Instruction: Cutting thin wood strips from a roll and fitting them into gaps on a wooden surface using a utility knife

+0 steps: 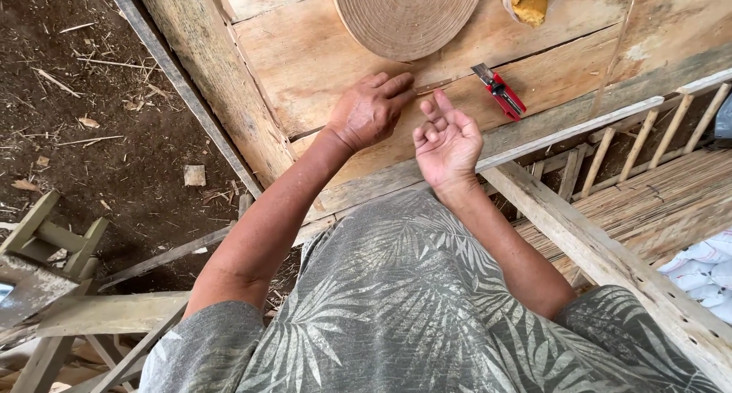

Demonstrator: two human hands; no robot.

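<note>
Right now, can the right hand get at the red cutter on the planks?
Probably yes. The right hand is empty, palm up, and the red cutter lies just beyond its fingers on the bare planks, with nothing between them.

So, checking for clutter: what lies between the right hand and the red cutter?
Only bare wooden board, in the head view, between right hand and red cutter.

Red cutter, tan tape roll
</note>
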